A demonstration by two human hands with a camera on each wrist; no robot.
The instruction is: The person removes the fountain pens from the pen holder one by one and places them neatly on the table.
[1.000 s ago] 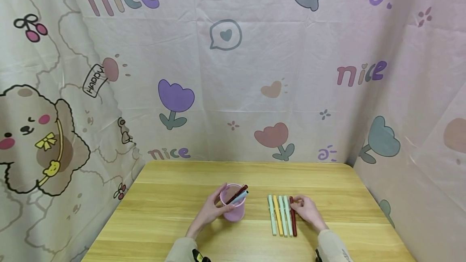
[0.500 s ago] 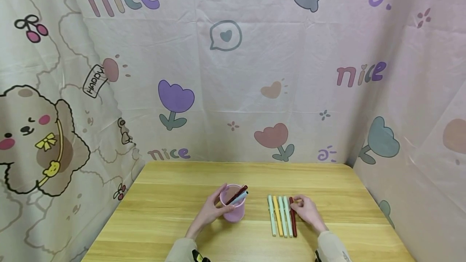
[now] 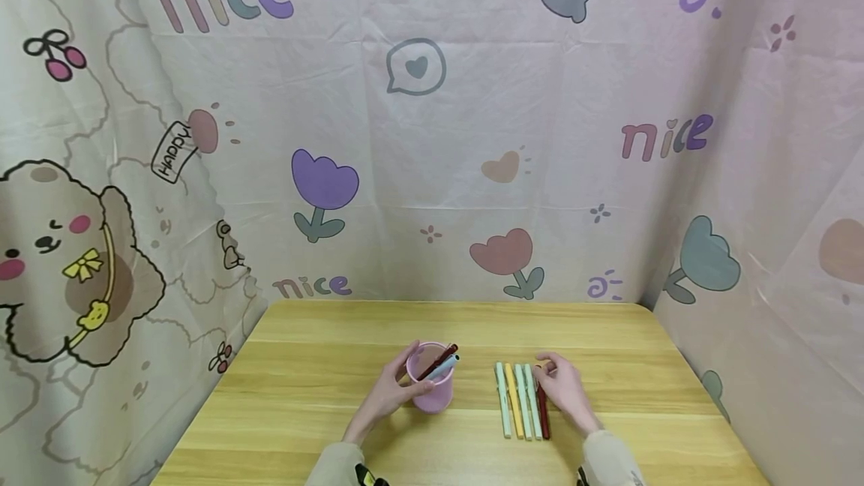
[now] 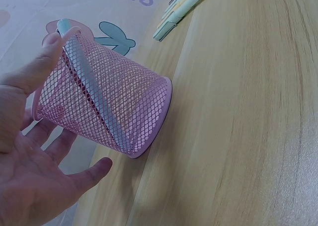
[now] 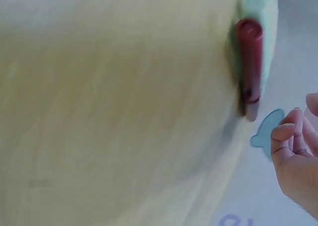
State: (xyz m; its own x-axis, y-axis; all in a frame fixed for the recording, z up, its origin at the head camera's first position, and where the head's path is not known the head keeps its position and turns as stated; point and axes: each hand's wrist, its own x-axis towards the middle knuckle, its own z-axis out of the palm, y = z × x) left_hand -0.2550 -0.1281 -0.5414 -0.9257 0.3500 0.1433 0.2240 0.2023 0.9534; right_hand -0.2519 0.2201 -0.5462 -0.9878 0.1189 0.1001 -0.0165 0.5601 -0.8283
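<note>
A pink mesh pen holder [image 3: 433, 400] stands upright on the table, with a dark red pen [image 3: 445, 355] and a light blue pen [image 3: 444, 367] leaning in it. My left hand [image 3: 391, 392] holds it near the rim, thumb on the near side. In the left wrist view the lower fingers spread away from the mesh. To the right lies a row of three mint pens [image 3: 504, 403], a yellow pen [image 3: 514, 403] and, at its right end, another dark red pen [image 3: 544, 418]. My right hand [image 3: 565, 388] hovers at that pen's far end, fingers loosely bent around nothing.
The wooden table [image 3: 324, 351] extends to a hanging patterned cloth [image 3: 432, 133] behind it. More patterned cloth [image 3: 796, 306] hangs along the right side, and a bear-print cloth [image 3: 67, 246] along the left.
My right hand has come off the dark red pen at the row's end, moving slightly up and left. The pens lie as before, and my left hand stays on the pen holder.
</note>
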